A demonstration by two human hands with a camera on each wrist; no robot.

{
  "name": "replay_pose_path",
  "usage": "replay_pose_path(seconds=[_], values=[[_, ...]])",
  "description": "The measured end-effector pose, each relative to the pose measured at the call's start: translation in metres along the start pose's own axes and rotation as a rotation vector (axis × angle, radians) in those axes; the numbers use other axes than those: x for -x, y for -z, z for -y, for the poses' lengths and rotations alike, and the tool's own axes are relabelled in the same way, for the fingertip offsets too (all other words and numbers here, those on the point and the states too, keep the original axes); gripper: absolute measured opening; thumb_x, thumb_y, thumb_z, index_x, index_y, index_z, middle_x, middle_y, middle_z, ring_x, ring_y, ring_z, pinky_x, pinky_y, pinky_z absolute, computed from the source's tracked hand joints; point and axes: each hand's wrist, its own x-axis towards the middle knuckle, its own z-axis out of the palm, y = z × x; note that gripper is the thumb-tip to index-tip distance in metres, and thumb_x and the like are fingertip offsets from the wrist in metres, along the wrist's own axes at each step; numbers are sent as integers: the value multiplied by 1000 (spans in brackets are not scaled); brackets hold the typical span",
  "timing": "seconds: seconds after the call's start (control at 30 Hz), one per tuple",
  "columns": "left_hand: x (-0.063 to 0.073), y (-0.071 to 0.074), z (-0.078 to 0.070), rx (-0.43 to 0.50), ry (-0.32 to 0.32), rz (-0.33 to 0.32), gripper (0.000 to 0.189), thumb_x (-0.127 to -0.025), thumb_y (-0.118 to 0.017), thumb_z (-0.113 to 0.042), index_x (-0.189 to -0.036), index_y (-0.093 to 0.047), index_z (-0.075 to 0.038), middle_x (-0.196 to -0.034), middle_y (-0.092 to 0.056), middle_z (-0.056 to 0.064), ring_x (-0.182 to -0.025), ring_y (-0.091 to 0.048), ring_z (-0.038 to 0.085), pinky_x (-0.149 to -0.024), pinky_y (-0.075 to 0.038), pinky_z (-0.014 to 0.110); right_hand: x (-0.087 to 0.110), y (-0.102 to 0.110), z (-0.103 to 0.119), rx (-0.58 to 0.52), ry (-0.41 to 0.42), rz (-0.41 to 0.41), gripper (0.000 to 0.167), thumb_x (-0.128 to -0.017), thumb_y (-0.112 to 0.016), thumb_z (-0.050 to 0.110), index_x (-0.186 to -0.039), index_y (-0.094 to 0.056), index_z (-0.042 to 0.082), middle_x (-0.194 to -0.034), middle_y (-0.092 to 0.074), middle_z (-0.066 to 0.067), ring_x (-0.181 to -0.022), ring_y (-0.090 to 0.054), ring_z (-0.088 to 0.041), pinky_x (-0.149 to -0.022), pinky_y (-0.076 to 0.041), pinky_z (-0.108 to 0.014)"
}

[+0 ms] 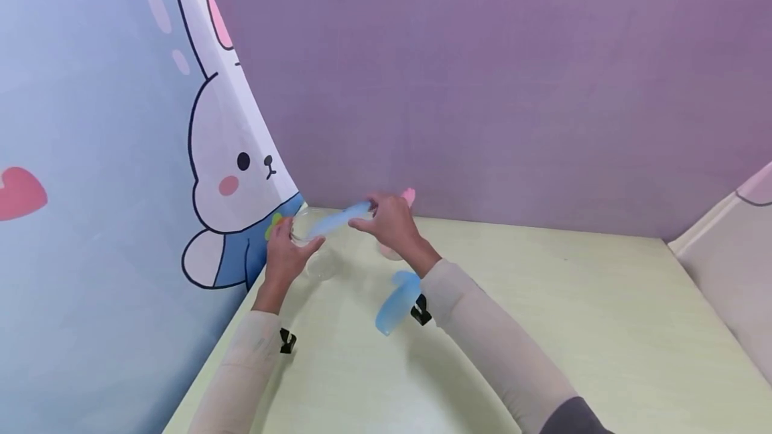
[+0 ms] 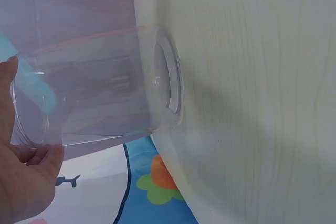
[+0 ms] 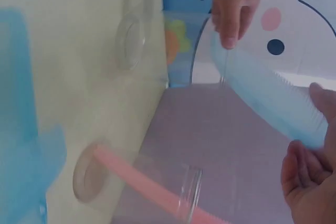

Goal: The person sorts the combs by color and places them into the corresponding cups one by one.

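My left hand [image 1: 285, 256] holds the rim of a clear plastic cup [image 2: 105, 87], which stands upright on the table near the back left corner. My right hand [image 1: 393, 221] pinches one end of a light blue comb [image 3: 273, 98], with fine teeth along one edge. The comb slants down, its lower end inside the cup's mouth in the left wrist view. Right of this cup, a second clear cup [image 3: 190, 187] bears a pink comb [image 3: 142, 177] that leans out over its rim.
A blue translucent piece [image 1: 397, 308] lies on the pale wooden table [image 1: 579, 313], near my right forearm. Behind the cups rises a purple cloth wall [image 1: 482, 99]. To the left hangs a blue cloth with a printed rabbit [image 1: 220, 146].
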Motion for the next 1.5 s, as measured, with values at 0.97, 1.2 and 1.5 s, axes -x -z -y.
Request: replay_pose_path(seconds=[0.97, 1.2, 1.5], values=[[-2, 1, 0, 2, 26, 11, 91, -88, -73, -55, -156, -35, -8, -159, -36, 21, -142, -39, 41, -116, -38, 62, 30, 14, -56, 87, -77, 203, 38, -93, -74, 22, -127, -69, 4, -115, -72, -10, -103, -65, -24, -91, -58, -38], [-2, 4, 2, -10, 18, 10, 91, -88, -73, -56, -156, -35, -8, -159, -36, 20, -142, -38, 40, -116, -38, 62, 46, 18, -84, 197, -94, 247, 41, -92, -75, 24, -125, -69, 1, -114, -74, -15, -101, -67, -24, -91, -58, -41], [-2, 6, 4, -20, 18, 15, 91, -88, -73, -55, -156, -35, -7, -160, -35, 20, -145, -36, 41, -117, -36, 62, 74, 22, -107, 239, -97, 276, 40, -90, -77, 23, -121, -70, -1, -109, -74, -15, -98, -68, -26, -89, -58, -43]])
